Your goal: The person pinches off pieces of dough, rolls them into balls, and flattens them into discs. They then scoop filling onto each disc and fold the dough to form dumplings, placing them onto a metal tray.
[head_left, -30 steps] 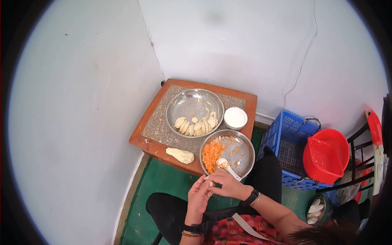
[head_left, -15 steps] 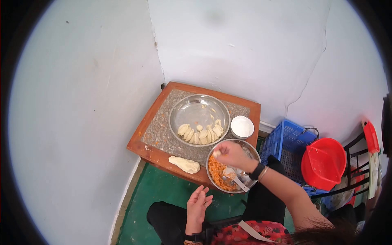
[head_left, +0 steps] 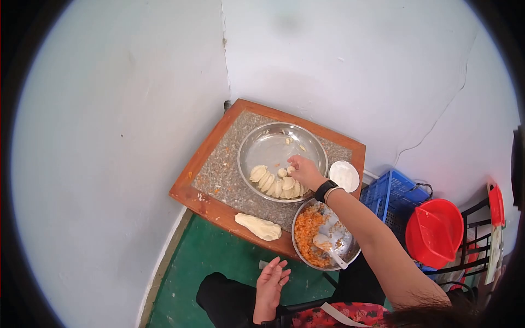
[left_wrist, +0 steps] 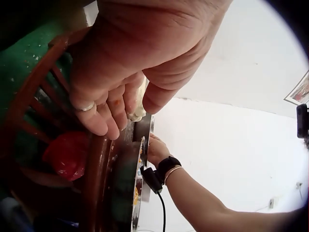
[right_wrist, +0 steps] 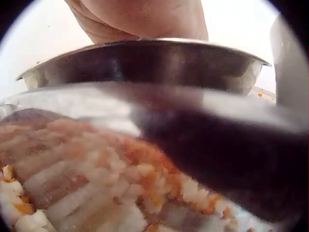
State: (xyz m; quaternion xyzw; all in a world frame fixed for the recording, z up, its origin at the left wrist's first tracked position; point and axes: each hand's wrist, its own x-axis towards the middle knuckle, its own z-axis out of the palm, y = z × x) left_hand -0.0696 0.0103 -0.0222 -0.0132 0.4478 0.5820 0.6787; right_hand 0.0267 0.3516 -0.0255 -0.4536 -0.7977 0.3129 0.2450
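Note:
My right hand [head_left: 307,174] reaches into the wide steel pan [head_left: 262,146], its fingertips pinching a small pale dumpling [head_left: 290,170]. Right beside that is another small round one [head_left: 282,172], and a row of folded dumplings [head_left: 276,187] curves along the near side. In the right wrist view, pan and bowl rims hide the fingers. Palm up, my left hand [head_left: 269,287] hovers above the lap with loosely bent fingers and nothing in it. Nearest to it, a long lump of dough [head_left: 258,226] lies on the table's wooden edge.
A steel bowl of orange, chopped filling [head_left: 309,229] with a white spoon [head_left: 331,251] stands at the near right corner. Behind it is a white bowl of flour [head_left: 344,176]. A blue crate [head_left: 391,191] and red basin [head_left: 435,232] stand to the right. Walls border the table [head_left: 216,210].
My hands have parted. The right one has carried the dumpling up over the filling bowl and into the pan, while the left has stayed low with its fingers loosened. The head view has shifted slightly.

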